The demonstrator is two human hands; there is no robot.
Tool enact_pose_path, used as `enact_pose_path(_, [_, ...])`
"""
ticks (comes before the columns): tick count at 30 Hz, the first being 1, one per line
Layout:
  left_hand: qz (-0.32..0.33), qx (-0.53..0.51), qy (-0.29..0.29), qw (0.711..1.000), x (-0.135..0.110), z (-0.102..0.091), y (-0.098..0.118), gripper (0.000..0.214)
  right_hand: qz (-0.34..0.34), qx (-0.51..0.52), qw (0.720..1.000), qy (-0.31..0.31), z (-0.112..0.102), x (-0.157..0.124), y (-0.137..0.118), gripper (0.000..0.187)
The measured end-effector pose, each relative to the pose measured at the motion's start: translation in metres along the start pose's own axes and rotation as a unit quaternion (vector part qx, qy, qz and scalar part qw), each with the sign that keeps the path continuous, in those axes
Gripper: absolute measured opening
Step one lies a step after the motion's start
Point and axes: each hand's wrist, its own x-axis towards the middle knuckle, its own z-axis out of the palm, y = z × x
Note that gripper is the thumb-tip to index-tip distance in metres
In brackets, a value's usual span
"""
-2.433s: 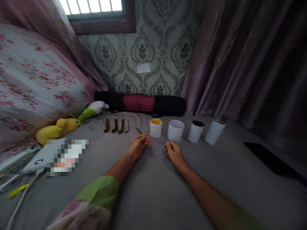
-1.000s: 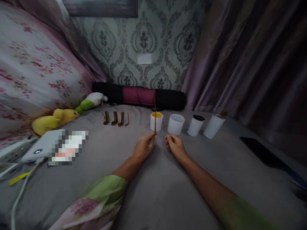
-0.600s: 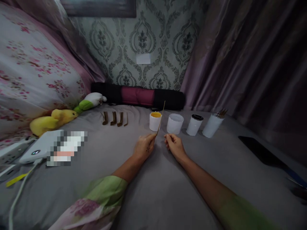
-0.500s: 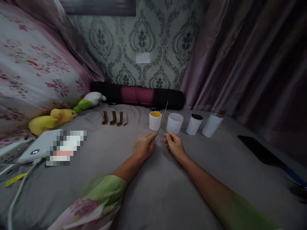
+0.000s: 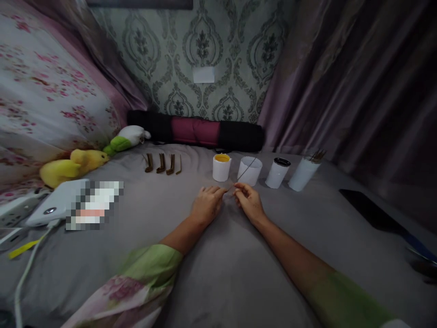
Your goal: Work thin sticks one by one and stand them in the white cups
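My left hand (image 5: 206, 205) and my right hand (image 5: 249, 200) rest close together on the grey bedsheet (image 5: 218, 273). A thin brown stick (image 5: 245, 172) slants up to the right from between their fingertips. My left hand pinches its lower end, and my right hand's closed fingertips meet it just above. Behind the hands stands a row of small white cups: one with yellow filling (image 5: 221, 167), a plain white one (image 5: 250, 171), one with a black top (image 5: 277, 173), and one holding several sticks (image 5: 302, 174).
Several bent brown sticks (image 5: 162, 164) lie in a row at the back left. Plush toys (image 5: 68, 166), a power bank (image 5: 58, 207) and a cable (image 5: 23, 278) sit at the left. A black and maroon roll (image 5: 194, 132) lies by the wall, a black phone (image 5: 372, 214) at the right.
The stick in my left hand has swung from upright to a low slant to the right. My right hand's fingers have come up against it. The view has tilted down a little.
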Motion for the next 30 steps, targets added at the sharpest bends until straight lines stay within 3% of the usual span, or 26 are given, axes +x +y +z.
enact_pose_path(17, [0.012,0.022,-0.021,0.999,0.000,-0.001,0.000,0.028,-0.005,0.032,0.999,0.001,0.000,-0.002,-0.005,0.032])
enact_pose_path(23, [-0.012,-0.135,0.015,0.991,0.002,0.012,-0.004,0.026,-0.006,0.024,1.000,0.000,-0.001,0.001,0.002,0.031])
enact_pose_path(30, [-0.082,-0.306,0.031,0.948,0.006,0.023,-0.008,0.024,0.003,0.030,0.999,0.028,-0.002,0.003,0.004,0.030])
